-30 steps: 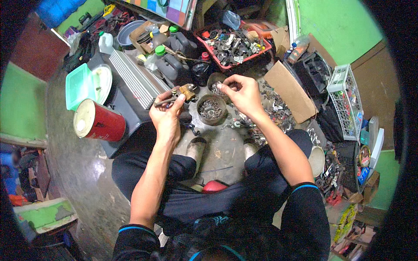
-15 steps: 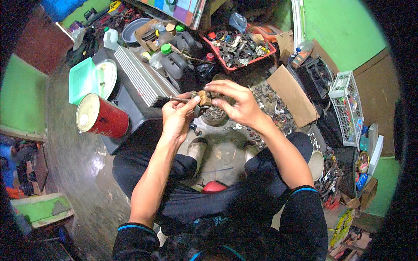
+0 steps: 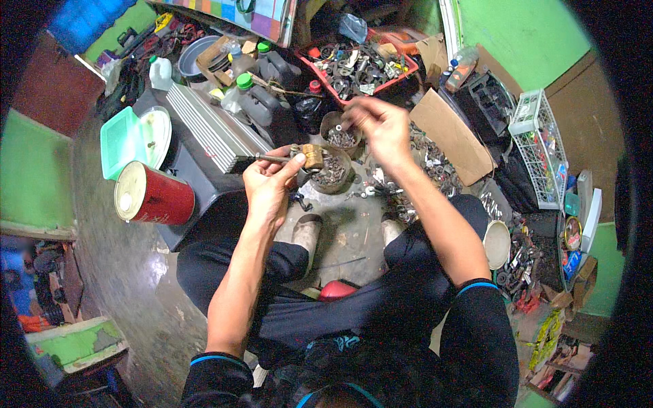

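My left hand (image 3: pixel 266 190) grips a small brownish-yellow metal part (image 3: pixel 313 157) between thumb and fingers. A thin metal rod (image 3: pixel 271 158) sticks out to its left. The part is above a round container of small metal pieces (image 3: pixel 331 175). My right hand (image 3: pixel 381 132) is raised to the right of the part, apart from it. Its fingers are curled together and blurred near the tips; what they hold, if anything, cannot be made out. A second round container (image 3: pixel 341 136), with small screw-like pieces, is just left of and below those fingertips.
A red crate of mixed parts (image 3: pixel 360 68) stands ahead. Loose parts (image 3: pixel 435 170) and a cardboard sheet (image 3: pixel 454 136) lie to the right. On the left are a red can (image 3: pixel 160 197), a green plastic box (image 3: pixel 122 143) and grey metal strips (image 3: pixel 211 129). Dark jugs (image 3: pixel 264 102) stand beyond.
My right hand has left the part in my left hand and moved up and right, beside the far container. My left hand keeps its hold on the part.
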A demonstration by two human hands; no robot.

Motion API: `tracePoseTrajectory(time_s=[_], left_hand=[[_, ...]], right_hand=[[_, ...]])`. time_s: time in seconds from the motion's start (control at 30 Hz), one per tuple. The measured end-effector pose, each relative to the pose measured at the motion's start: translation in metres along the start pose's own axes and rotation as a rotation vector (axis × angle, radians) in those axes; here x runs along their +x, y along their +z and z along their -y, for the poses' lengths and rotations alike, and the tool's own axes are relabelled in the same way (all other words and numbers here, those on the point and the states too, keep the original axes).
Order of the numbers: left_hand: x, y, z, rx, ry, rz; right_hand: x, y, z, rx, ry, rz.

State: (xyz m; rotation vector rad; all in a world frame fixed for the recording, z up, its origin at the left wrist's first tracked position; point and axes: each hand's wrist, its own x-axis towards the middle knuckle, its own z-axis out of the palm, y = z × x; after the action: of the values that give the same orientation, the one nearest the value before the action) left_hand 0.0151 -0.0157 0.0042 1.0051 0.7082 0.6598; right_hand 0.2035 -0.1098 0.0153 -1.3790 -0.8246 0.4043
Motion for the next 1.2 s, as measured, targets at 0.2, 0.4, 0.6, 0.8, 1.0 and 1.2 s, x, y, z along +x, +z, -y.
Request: tracePoseTrajectory(time_s=[0.2,0.4,0.6,0.8,1.0,1.2], left_hand=[[0.006,-0.013,0.000,-0.084,-0.035,0.008],[0.002,-0.002,-0.006,-0.049,-0.043,-0.037],[0.004,-0.007,-0.005,-0.123,-0.027,-0.029],[0.006,-0.013,0.004,-0.128,-0.039,-0.042],[-0.001,0.005,0.006,-0.165,0.122,-0.197],[-0.003,0.010,0.022,-0.232,0.183,-0.182]], right_hand=[[0.023,-0.040,-0.043,-0.665,0.169,0.326],[0.035,-0.036,-0.066,-0.969,0.213,0.221],[0.035,-0.033,-0.049,-0.893,0.110,0.097],[-0.019,0.011,-0.005,-0.486,-0.252,0.253],[-0.050,0.036,0.013,-0.402,0.018,0.308],[-0.061,0.046,0.001,-0.448,-0.150,0.169]])
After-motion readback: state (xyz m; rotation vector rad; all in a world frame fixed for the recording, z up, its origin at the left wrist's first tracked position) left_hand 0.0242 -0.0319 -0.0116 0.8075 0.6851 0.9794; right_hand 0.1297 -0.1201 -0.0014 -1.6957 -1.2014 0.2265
